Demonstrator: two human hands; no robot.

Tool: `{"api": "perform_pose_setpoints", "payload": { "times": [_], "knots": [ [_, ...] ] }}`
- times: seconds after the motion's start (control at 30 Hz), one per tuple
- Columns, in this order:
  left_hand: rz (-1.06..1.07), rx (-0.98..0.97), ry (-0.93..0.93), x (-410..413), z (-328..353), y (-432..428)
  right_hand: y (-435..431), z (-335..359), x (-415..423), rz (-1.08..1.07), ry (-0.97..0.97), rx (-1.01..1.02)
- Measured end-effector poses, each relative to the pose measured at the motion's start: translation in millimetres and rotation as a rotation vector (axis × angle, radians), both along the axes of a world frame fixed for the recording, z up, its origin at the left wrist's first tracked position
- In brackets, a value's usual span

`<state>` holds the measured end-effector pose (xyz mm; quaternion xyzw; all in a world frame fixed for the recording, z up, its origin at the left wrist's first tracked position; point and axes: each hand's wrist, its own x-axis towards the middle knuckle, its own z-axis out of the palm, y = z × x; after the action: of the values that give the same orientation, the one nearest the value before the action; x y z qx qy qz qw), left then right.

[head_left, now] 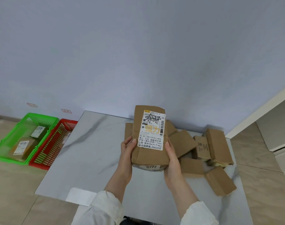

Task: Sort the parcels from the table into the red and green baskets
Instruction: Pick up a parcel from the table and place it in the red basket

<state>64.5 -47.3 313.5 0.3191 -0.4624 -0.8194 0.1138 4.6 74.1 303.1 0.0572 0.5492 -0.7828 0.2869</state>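
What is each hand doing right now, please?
Left hand: grips the left edge of the labelled parcel.
Right hand: grips the same parcel's right edge.

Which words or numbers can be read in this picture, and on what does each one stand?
"55": white shipping label on the held parcel.
"01.01.HBEICHUN1196*": same label.
"抖音商城": same label.
"9777": lower label of that parcel.
Wall signs, labels in the green basket, print on a small box: too blurred.
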Motion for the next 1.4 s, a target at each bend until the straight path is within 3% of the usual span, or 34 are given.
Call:
{"api": "perform_pose_setpoints", "payload": {
  "times": [0.37,0.7,0.93,1.07,1.4],
  "knots": [
    [0.351,0.036,-0.084,139,-26,-86,-119,-28,100,0.368,-0.081,0.085],
    [0.462,0.009,-0.096,331,-38,-247,-298,-34,268,0.628,-0.046,0.11],
    [0.553,0.042,-0.158,417,-57,-336,-397,-51,344,0.782,-0.033,0.138],
    [0.583,0.046,-0.194,436,-75,-386,-449,-65,360,0.787,-0.07,0.156],
    [0.475,-0.069,-0.314,405,-82,-547,-583,-92,346,0.56,-0.184,0.178]
  ]
}}
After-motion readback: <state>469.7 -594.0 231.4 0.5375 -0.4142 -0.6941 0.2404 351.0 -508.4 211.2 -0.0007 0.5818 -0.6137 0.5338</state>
